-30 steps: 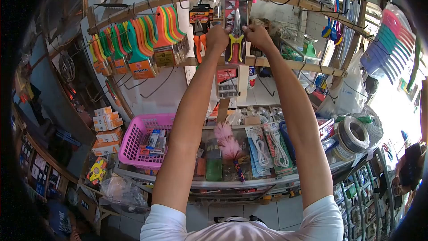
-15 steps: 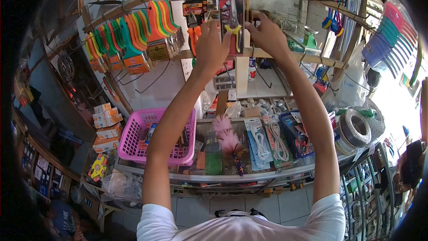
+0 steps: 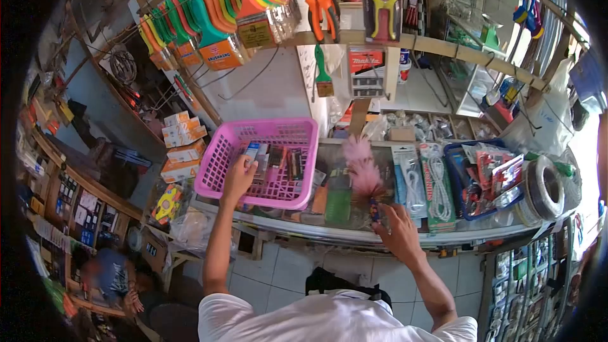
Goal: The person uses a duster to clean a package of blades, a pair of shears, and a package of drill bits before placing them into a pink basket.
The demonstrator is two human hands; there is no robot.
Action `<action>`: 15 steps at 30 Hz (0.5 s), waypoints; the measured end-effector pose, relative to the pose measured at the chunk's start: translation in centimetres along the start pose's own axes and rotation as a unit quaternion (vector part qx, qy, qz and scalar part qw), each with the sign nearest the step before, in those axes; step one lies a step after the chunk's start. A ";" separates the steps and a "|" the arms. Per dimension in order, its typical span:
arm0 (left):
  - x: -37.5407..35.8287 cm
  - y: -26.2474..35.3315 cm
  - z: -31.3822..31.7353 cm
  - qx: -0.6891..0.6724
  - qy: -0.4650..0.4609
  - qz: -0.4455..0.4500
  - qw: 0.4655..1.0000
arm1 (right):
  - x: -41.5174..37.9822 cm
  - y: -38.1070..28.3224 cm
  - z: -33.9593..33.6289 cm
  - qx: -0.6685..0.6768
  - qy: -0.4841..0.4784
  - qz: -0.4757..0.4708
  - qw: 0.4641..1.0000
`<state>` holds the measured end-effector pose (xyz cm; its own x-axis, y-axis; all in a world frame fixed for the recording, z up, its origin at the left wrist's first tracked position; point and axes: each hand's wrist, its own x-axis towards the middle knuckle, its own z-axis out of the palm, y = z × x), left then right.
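Inside the pink basket [image 3: 303, 128], at its left side, my left hand [image 3: 239, 176] has its fingers closed at a small blue-and-white package [image 3: 252, 152]. Other small packages [image 3: 292, 163] lie in the basket. My right hand [image 3: 397, 233] is over the front edge of the glass counter, its fingers apart, beside the dark handle of a pink feather duster [image 3: 364, 168]. The yellow-handled pliers [image 3: 384, 12] hang in their packaging on the rack, next to orange-handled pliers [image 3: 323, 12].
Brushes [image 3: 218, 50] hang at the upper left. White cables [image 3: 437, 183] in packs, a blue basket [image 3: 451, 180] and wire coils [image 3: 544, 187] stand on the counter to the right. Orange-white boxes [image 3: 183, 152] are stacked at the left. A seated person [image 3: 114, 275] is at the lower left.
Both hands have come down from the yellow-handled pliers on the rack. My left hand is now in the pink basket, and my right hand is by the duster. The view has shifted.
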<state>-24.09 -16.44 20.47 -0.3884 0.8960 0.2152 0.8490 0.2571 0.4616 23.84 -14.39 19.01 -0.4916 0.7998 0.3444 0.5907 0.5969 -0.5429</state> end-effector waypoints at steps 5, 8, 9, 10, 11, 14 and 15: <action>8.8 -10.5 3.3 0.137 -0.181 -0.036 0.973 | 0.8 -0.2 10.0 -0.114 0.002 0.163 0.980; 11.0 -13.1 4.4 0.189 -0.177 -0.014 0.966 | 1.4 -0.4 13.4 -0.191 0.052 0.229 0.953; 11.2 -13.9 4.8 0.191 -0.175 -0.004 0.966 | 1.6 0.4 14.1 -0.188 0.087 0.217 0.954; 11.6 -14.3 4.2 0.095 -0.198 0.017 0.976 | 1.5 1.0 14.6 -0.184 0.116 0.206 0.954; 11.5 -14.7 4.0 0.108 -0.208 0.014 0.972 | 1.0 1.4 15.3 -0.179 0.141 0.196 0.954; 12.6 -14.5 2.5 0.150 -0.245 0.023 0.957 | 1.6 1.1 15.5 -0.155 0.201 0.177 0.951; 12.7 -14.8 2.0 0.137 -0.249 0.014 0.959 | 1.6 1.0 15.6 -0.154 0.196 0.186 0.950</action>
<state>-40.84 -8.13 14.63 -0.2033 0.9481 -0.2445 0.9450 0.2553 0.2045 13.69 -13.43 7.08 0.0286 0.8847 0.4653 0.8663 0.2103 -0.4531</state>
